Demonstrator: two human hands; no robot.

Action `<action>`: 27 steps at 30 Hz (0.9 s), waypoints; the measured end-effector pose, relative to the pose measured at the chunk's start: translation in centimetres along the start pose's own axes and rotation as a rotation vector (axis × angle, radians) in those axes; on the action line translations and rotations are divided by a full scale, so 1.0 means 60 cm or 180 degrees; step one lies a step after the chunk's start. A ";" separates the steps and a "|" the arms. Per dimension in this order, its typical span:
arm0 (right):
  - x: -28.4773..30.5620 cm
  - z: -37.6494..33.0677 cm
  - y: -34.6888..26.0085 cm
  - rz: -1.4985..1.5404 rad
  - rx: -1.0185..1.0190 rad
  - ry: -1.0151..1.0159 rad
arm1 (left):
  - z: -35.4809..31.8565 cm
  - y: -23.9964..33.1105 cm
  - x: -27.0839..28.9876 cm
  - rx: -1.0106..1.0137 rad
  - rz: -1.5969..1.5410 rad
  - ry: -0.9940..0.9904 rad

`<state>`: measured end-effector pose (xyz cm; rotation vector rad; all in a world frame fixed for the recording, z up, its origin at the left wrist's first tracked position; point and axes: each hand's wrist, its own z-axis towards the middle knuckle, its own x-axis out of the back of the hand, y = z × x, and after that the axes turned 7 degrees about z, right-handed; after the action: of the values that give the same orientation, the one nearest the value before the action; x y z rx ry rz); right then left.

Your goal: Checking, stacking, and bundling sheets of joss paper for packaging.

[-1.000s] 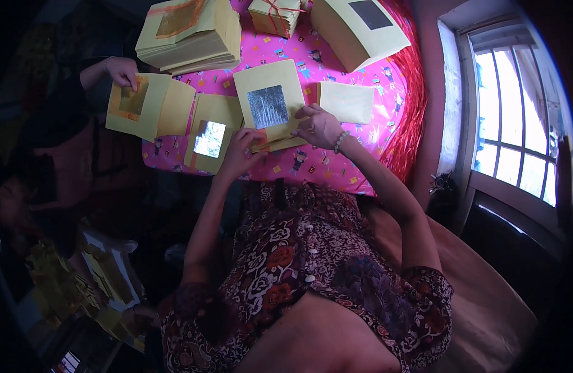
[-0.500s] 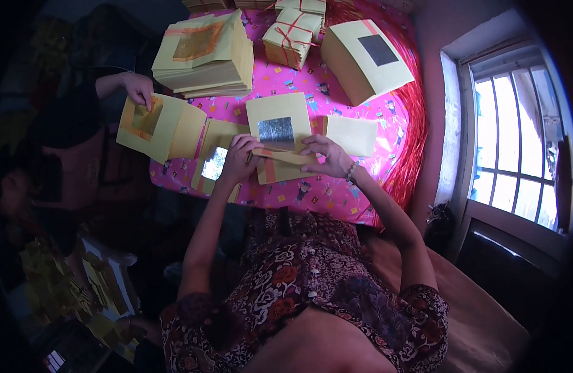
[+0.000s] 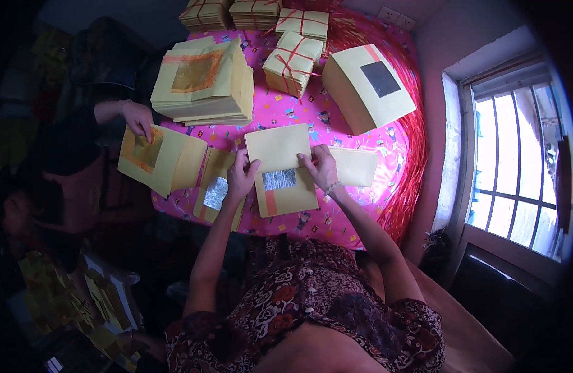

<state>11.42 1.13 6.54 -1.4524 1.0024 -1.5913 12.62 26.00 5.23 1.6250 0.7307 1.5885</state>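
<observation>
A yellow paper sheet (image 3: 293, 202) with a silver foil square (image 3: 279, 179) and a reddish stripe lies before me on the pink table. Over its far half sits a blank yellow paper panel (image 3: 277, 146), whose near edge covers part of the foil. My left hand (image 3: 242, 174) is closed on the panel's left side, thumb on top. My right hand (image 3: 320, 168) grips its near right corner the same way. Beside my left hand lie similar foil papers (image 3: 217, 193); a plain pale paper stack (image 3: 353, 166) is right of my right hand.
Another person's hand (image 3: 138, 119) touches a foil paper stack (image 3: 181, 158) at left. Behind stand a tall paper stack (image 3: 202, 109), red-tied bundles (image 3: 293, 62) and a leaning stack (image 3: 361, 87). Red strands (image 3: 417, 155) line the table's right edge, near a barred window (image 3: 516, 161).
The strip of paper pinched between my hands has become a flat panel lying over the sheet's far half. Both hands now hold its side edges. The whole view has shifted, with the table lower in it.
</observation>
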 end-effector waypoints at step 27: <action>-0.013 0.012 0.018 -0.0569 -0.0498 -0.0132 | 0.006 0.017 -0.022 0.0373 0.0448 0.0143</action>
<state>12.20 1.34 5.28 -1.7162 1.0160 -1.6303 12.81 24.30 5.30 1.7637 0.7596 1.7146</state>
